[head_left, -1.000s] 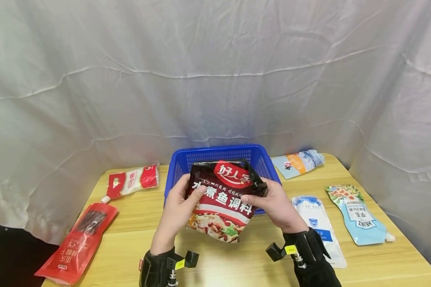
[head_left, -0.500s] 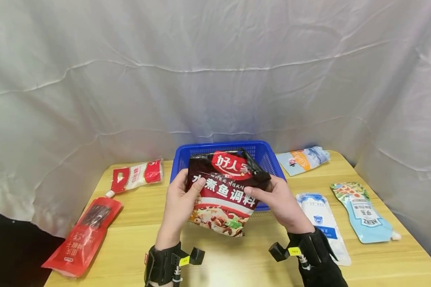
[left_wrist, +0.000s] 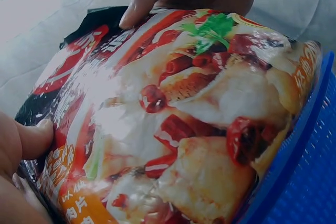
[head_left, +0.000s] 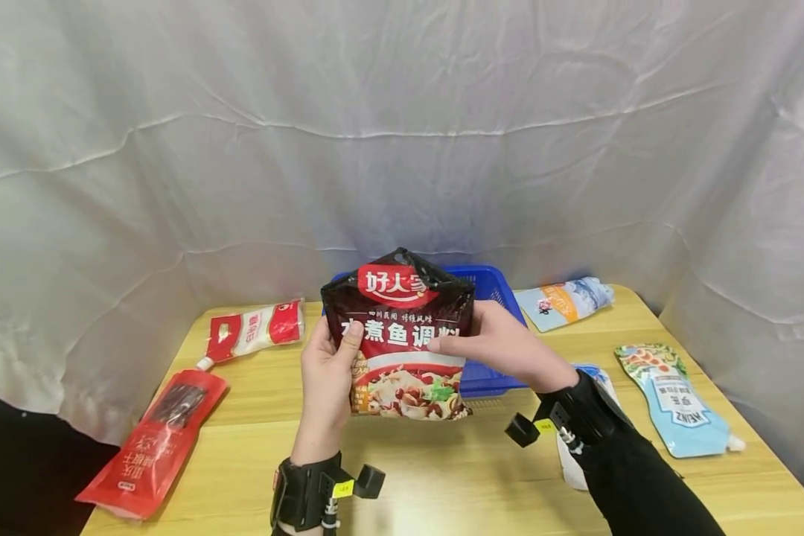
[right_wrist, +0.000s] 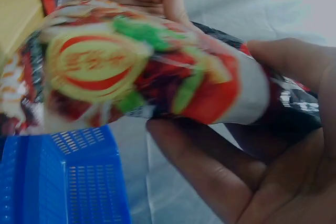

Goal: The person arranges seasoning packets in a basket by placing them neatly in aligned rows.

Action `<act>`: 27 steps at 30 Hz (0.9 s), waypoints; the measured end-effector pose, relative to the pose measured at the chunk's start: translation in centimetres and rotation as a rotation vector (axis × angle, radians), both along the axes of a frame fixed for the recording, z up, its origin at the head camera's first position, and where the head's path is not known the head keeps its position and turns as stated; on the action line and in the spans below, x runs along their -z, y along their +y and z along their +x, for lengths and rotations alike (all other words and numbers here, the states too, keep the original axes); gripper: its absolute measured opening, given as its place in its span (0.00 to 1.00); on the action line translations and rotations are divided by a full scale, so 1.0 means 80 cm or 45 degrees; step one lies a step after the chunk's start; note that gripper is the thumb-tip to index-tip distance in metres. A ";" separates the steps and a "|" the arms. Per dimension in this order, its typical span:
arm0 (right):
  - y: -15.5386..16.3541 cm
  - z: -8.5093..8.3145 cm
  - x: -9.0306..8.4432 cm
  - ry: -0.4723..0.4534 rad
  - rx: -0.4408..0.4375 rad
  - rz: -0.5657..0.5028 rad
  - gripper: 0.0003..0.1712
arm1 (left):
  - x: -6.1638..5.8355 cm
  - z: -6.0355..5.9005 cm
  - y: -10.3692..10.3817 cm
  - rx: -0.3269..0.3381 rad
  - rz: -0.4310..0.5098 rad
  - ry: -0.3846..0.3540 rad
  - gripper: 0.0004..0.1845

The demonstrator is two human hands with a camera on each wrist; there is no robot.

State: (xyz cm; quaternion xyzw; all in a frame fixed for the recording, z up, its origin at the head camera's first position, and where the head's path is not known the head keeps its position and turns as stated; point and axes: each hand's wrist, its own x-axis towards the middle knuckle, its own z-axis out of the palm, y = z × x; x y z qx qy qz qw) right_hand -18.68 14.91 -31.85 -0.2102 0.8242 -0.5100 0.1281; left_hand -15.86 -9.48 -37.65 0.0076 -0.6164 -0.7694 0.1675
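A dark red and black seasoning packet [head_left: 402,365] with a picture of a fish dish is held up in front of the blue basket [head_left: 492,376]. My left hand [head_left: 328,372] grips its left edge, thumb on the printed front. On the other edge my right hand [head_left: 509,346] pinches the packet, thumb in front and fingers behind. The packet's upper corners are folded back, so its top rises to a point. In the right wrist view the packet [right_wrist: 157,72] shows side-on between thumb and fingers, with basket mesh [right_wrist: 94,182] below it.
To the left lie a red and white spouted pouch [head_left: 254,331] and a red packet [head_left: 157,443]. On the right are a blue and orange pouch [head_left: 566,301], a light blue Heinz pouch [head_left: 677,402] and a white pouch [head_left: 572,461], partly under the right forearm. Grey fabric [head_left: 402,134] hangs behind.
The packet has shifted left and up and turned more upright. Its top corners now fold back into a peak. My right hand has moved left and up with it, while the left moved little.
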 end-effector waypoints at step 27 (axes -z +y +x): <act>0.004 -0.013 0.017 0.000 0.293 -0.556 0.26 | 0.011 -0.005 -0.037 -0.209 -0.448 0.076 0.17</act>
